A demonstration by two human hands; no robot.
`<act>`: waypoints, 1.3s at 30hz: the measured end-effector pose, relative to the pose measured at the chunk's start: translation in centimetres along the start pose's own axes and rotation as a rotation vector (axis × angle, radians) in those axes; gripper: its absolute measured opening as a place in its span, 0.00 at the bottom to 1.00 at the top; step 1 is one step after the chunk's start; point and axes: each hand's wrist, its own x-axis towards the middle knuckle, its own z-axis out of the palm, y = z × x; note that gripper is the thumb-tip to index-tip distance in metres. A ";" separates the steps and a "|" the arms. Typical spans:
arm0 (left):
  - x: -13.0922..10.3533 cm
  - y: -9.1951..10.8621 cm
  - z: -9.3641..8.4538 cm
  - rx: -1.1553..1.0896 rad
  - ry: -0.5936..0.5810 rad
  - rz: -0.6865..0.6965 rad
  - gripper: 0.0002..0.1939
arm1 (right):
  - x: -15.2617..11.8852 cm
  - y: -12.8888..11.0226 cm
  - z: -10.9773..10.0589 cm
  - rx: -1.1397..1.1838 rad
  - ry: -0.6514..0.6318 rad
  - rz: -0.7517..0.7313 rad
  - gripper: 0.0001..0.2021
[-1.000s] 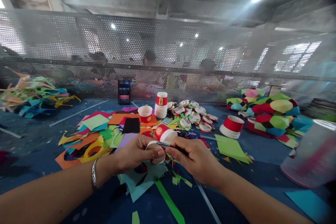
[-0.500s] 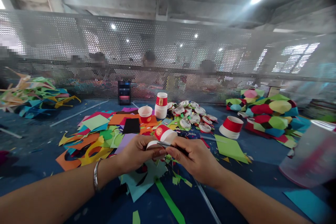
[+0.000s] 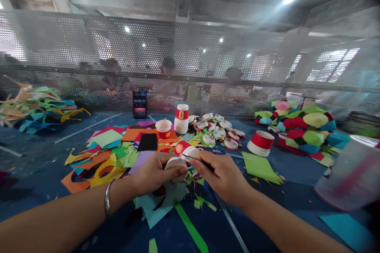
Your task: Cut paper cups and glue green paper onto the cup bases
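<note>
Pinched between the thumb and fingers of my left hand (image 3: pixel 154 174) is a white paper cup bottom (image 3: pixel 175 163), its round face tilted up. My right hand (image 3: pixel 221 174) is closed around a pair of scissors (image 3: pixel 188 157); its thin grey blades reach to the cup bottom's upper right edge, and the handles are mostly hidden by my fingers. Just behind both hands a red and white paper cup (image 3: pixel 186 149) lies on its side. Paper scraps (image 3: pixel 162 203) spread beneath my hands.
A pile of cut cup bottoms (image 3: pixel 219 132) sits beyond my hands, beside a cup stack (image 3: pixel 181 119) and an upright cup (image 3: pixel 163 128). Coloured paper (image 3: pixel 111 138) spreads left. At right stand upturned cups (image 3: pixel 261 143), patchwork paper balls (image 3: pixel 311 128) and a translucent bucket (image 3: pixel 347 178). A perforated screen (image 3: pixel 190 55) closes the back.
My right hand and the scissors have shifted slightly, and the blades now angle more steeply at the cup bottom's edge. The cup bottom has turned a little in my left hand.
</note>
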 end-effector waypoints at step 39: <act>-0.8 1.1 -0.4 -0.212 -0.041 -0.187 0.16 | 1.0 1.2 0.2 0.376 -0.137 0.175 0.08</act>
